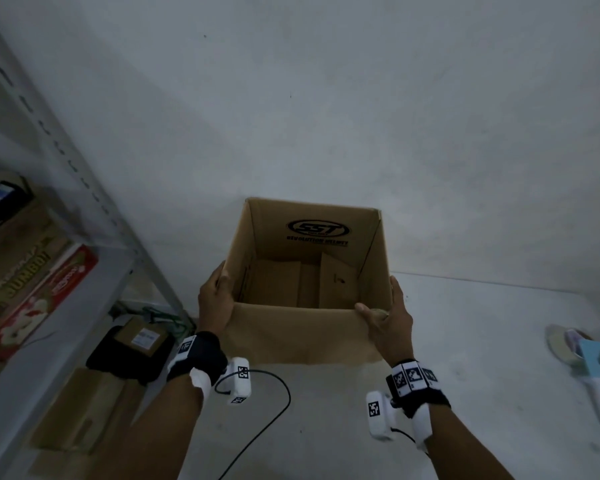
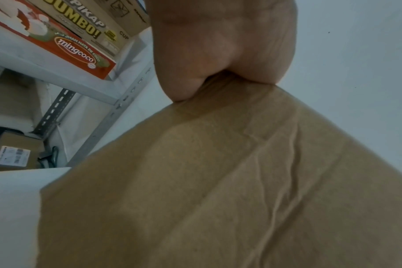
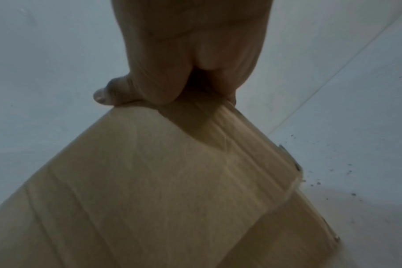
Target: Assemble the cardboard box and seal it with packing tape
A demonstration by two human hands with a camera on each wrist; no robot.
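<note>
A brown cardboard box [image 1: 302, 334] with a black oval logo on its far inner wall stands on the white table [image 1: 482, 393], its top open. Folded bottom flaps [image 1: 278, 282] show inside it. My left hand [image 1: 215, 299] grips its near left corner, fingers against the left wall. My right hand [image 1: 392, 320] holds the near right corner, thumb hooked over the front rim, fingers along the right wall. The left wrist view shows my left hand [image 2: 218, 45] pressed to a box [image 2: 218, 181] corner. In the right wrist view my right hand [image 3: 190, 45] clasps the box [image 3: 149, 181] edge.
A tape dispenser [image 1: 593, 362] with a pale handle and a tape roll [image 1: 561, 341] lies at the table's right. A metal shelf [image 1: 66, 306] with printed cartons [image 1: 39, 299] stands left. Below it sit a small labelled parcel [image 1: 142, 337] and flat cardboard [image 1: 80, 410]. A black cable [image 1: 271, 403] loops by my left wrist.
</note>
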